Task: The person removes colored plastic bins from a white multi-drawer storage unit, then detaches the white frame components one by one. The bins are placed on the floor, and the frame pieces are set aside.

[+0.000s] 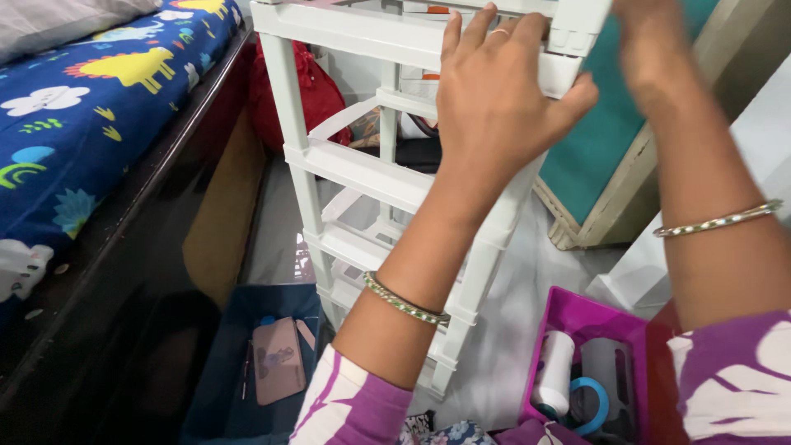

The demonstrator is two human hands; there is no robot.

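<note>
My left hand grips the top corner of the tall white plastic drawer frame, fingers curled over its upper rail and thumb pressed against the corner post. My right hand is raised just beside that same corner, blurred and partly cut off by the top edge of the view, so I cannot tell whether its fingers are clenched or loose.

The frame stands upright on the pale floor, its empty slots open toward me, its top cut off above. A narrow gap separates it from the dark wooden bed side on my left; a teal-panelled board with a cream border leans close behind on the right.

A red cloth bag is half hidden behind the frame's posts. Below, a dark blue plastic bin holds a flat brown pouch, and a bright pink plastic basket holds a white spool and a blue tape ring. The bedsheet is blue cotton with cartoon prints.
</note>
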